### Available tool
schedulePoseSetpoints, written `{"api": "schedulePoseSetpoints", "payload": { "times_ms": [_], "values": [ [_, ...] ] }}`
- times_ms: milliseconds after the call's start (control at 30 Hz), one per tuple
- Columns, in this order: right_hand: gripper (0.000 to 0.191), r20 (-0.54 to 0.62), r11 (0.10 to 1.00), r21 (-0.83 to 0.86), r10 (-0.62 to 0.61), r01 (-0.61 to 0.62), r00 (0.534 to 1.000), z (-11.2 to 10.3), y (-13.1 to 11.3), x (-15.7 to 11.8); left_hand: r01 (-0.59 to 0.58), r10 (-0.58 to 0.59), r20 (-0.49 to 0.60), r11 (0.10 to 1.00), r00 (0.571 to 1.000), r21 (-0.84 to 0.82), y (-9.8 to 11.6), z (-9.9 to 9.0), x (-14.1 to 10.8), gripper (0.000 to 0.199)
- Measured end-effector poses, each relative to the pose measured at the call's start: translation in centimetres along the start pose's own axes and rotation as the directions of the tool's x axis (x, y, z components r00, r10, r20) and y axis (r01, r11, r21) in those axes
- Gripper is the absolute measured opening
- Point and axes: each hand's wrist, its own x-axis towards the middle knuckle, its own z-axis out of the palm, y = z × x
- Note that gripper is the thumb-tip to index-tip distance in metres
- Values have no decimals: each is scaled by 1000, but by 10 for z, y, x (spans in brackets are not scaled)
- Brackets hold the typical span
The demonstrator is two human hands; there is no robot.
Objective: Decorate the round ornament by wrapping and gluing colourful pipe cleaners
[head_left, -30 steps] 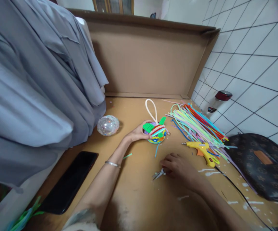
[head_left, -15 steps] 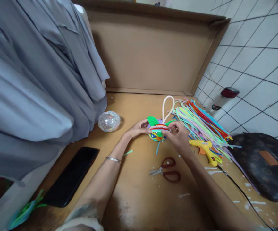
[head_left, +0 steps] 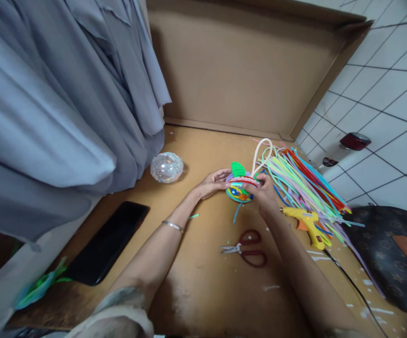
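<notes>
Between both hands is a round, colourful pipe-cleaner craft point(head_left: 240, 191) with a green leaf-shaped piece point(head_left: 238, 169), red and pink bands and a white loop point(head_left: 256, 162) sticking up. My left hand point(head_left: 212, 184) grips its left side, thumb in front and fingers behind. On the right edge, my right hand point(head_left: 265, 190) pinches the craft near the foot of the loop; its fingertips are partly hidden. A blue strip point(head_left: 237, 212) lies just below the craft. Nearer to me are red-handled scissors point(head_left: 247, 249), lying partly open on the table.
Several loose pipe cleaners point(head_left: 305, 183) are heaped at the right, with a yellow glue gun point(head_left: 307, 225) and its cord beside them. A dark bag point(head_left: 386, 258) stands farther right. To the left are a clear ball point(head_left: 167, 167), a black phone point(head_left: 108, 241) and a grey cloth point(head_left: 48, 103).
The view has shifted, so most things sit a little farther right. The craft has tilted in my hands, its loop leaning more to the right. Both hands keep their hold.
</notes>
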Motion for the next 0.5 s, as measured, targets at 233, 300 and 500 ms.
{"api": "schedulePoseSetpoints", "payload": {
  "times_ms": [233,300,500],
  "values": [
    [59,29,974,158,161,-164,986,3,-19,-4,4,-3,25,999,1000,-47,3,-2,-3,63],
    [61,18,961,184,206,-206,978,3,-25,-6,14,-11,41,998,999,-62,6,-1,-3,63],
    [62,2,954,185,240,-237,971,4,-32,-7,36,-30,68,996,997,-81,7,1,-2,64]
  ]
}}
